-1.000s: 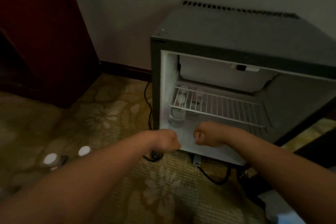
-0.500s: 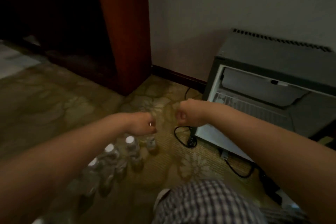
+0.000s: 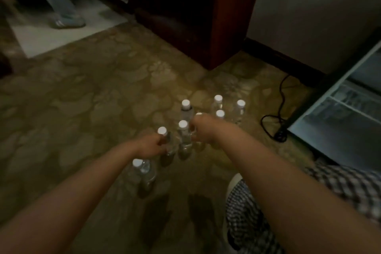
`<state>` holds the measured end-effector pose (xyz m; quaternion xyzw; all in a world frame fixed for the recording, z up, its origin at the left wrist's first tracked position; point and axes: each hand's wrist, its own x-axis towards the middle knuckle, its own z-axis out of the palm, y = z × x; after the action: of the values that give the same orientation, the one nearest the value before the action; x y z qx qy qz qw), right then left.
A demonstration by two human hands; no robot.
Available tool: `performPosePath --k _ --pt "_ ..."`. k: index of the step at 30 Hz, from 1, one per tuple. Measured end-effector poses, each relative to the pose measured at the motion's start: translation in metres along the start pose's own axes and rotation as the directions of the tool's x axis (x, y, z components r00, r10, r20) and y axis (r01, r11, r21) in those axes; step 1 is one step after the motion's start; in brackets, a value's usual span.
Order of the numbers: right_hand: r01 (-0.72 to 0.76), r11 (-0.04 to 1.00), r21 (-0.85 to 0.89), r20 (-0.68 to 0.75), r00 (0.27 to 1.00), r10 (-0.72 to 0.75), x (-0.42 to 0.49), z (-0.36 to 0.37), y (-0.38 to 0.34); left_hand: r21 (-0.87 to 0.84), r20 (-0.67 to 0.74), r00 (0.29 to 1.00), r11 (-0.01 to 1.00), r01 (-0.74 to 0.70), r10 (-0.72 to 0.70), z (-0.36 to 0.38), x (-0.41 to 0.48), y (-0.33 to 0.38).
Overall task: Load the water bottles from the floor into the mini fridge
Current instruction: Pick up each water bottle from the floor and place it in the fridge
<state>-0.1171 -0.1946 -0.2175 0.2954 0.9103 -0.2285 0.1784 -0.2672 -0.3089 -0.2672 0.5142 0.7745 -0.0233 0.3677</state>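
Several clear water bottles with white caps (image 3: 185,103) stand grouped on the patterned carpet, mid-frame. My left hand (image 3: 151,145) is curled around one bottle (image 3: 162,130) just below its cap. My right hand (image 3: 201,130) is closed on another bottle (image 3: 199,114); only its cap shows above my knuckles. One bottle (image 3: 142,168) stands nearest me, under my left forearm. The open mini fridge (image 3: 338,128) is at the right edge, with its wire shelf (image 3: 350,97) visible; the view cuts off most of it.
A black power cord (image 3: 274,126) loops on the carpet between bottles and fridge. A dark wooden cabinet (image 3: 226,27) stands behind. Another person's leg and shoe (image 3: 68,20) are on pale tiles, top left. My checked-cloth knee (image 3: 309,192) is at lower right.
The view has swung left, from the fridge interior to the bottles on the floor. Both hands dropped from in front of the fridge and closed on bottles.
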Motion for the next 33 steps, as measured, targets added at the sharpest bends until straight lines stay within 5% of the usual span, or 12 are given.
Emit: performPosePath --k 5,9,16,20,27,33 --pt "0.016 0.999 0.042 0.099 0.995 -0.02 0.031 0.066 -0.032 -0.305 -0.06 0.985 0.942 0.138 -0.164 0.044 -0.007 -0.057" --pt "0.033 0.998 0.05 0.175 0.984 -0.041 0.049 0.105 -0.052 -0.734 -0.12 0.921 0.657 0.169 -0.371 0.086 -0.006 -0.089" --pt "0.032 0.999 0.023 0.181 0.983 -0.036 0.084 0.146 -0.076 -0.904 -0.15 0.909 0.426 0.033 -0.388 0.154 0.011 -0.108" --pt "0.062 0.998 0.01 0.102 0.993 -0.063 0.092 0.154 -0.086 -0.912 -0.163 0.913 0.409 0.005 -0.374 0.159 0.021 -0.107" --pt "0.073 0.996 0.054 0.077 0.994 -0.077 0.1 0.17 -0.093 -0.818 -0.205 0.938 0.575 -0.008 -0.28 0.171 0.026 -0.122" --pt "0.071 0.98 0.188 0.056 0.995 -0.083 0.095 0.162 -0.083 -0.816 -0.188 0.952 0.578 -0.014 -0.243 0.173 0.03 -0.12"
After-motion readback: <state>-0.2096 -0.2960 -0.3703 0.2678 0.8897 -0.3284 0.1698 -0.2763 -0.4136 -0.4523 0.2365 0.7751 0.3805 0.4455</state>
